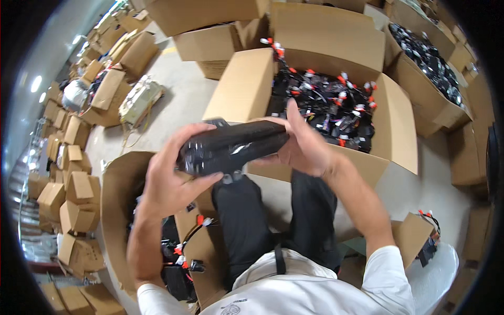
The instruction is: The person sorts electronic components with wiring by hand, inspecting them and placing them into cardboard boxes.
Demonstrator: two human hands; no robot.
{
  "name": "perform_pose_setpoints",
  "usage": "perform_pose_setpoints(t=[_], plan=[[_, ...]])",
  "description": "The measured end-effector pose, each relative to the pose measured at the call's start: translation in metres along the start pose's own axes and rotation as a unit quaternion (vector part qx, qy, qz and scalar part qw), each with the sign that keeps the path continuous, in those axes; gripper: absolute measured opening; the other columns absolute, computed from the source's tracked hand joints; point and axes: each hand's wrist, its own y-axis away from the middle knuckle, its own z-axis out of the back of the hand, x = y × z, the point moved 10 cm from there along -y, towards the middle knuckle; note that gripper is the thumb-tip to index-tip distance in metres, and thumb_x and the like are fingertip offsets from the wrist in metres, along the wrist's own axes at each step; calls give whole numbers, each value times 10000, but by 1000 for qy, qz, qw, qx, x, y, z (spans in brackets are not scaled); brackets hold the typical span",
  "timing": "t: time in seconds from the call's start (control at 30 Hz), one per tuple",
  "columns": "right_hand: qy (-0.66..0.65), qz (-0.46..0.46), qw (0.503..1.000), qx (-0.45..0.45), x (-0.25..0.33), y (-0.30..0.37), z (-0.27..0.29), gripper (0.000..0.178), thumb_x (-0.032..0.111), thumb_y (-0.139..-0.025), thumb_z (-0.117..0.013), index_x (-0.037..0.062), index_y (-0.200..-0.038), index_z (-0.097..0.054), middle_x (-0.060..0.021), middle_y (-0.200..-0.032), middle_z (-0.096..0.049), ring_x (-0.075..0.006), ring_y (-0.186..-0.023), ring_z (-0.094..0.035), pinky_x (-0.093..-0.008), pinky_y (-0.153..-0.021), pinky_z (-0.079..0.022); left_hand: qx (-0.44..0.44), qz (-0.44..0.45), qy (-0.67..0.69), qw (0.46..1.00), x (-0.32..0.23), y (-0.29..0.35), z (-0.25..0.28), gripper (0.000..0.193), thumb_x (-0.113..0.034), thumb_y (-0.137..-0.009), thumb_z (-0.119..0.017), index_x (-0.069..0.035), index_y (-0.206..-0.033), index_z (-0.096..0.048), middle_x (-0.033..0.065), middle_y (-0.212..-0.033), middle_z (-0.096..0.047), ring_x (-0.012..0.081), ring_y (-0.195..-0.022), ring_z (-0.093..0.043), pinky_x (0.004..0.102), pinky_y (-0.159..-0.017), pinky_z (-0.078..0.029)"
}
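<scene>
A black, shiny, film-wrapped battery pack point(233, 146) is held level between my two hands, over my knees. My left hand point(170, 173) grips its left end, thumb along the near side and fingers over the far side. Around the right end wraps my right hand point(310, 149), its thumb pointing up and its other fingers partly hidden by the pack. Just beyond, an open carton point(396, 118) holds many similar black packs point(331, 107) with red and white connectors. Beside my left leg stands another carton point(118, 197) with black packs point(176, 281) and connector leads inside.
At the far right, another carton point(420, 113) is filled with black pieces. Near my right side are a small carton point(412, 236), a pack with leads point(429, 249) and clear plastic wrap point(436, 278). A pale machine-like block point(142, 100) and stacked cartons point(79, 189) occupy the left.
</scene>
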Motion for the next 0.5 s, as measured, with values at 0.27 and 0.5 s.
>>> perform_pose_setpoints(t=[0.27,0.5], plan=[[123,65,990,-36,113,30,27,450,422,-953,-669,40,-1191,-643,-59,-1089,-710,-133,-980,-677,-350,-893,-552,6,-371,-228,900,-102,-48,-47,498,-5,-698,-789,-11,-1174,-642,173,-1226,-644,374,-1115,-641,436,-925,-544],[212,312,859,-348,216,145,178,366,338,-942,-708,28,-1126,-645,-33,-1034,-659,-118,-930,-636,-297,-844,-525,6,-100,-165,981,2,-34,-75,732,17,-721,-809,-22,-1394,-523,239,-1479,-454,421,-1339,-476,475,-1085,-421]])
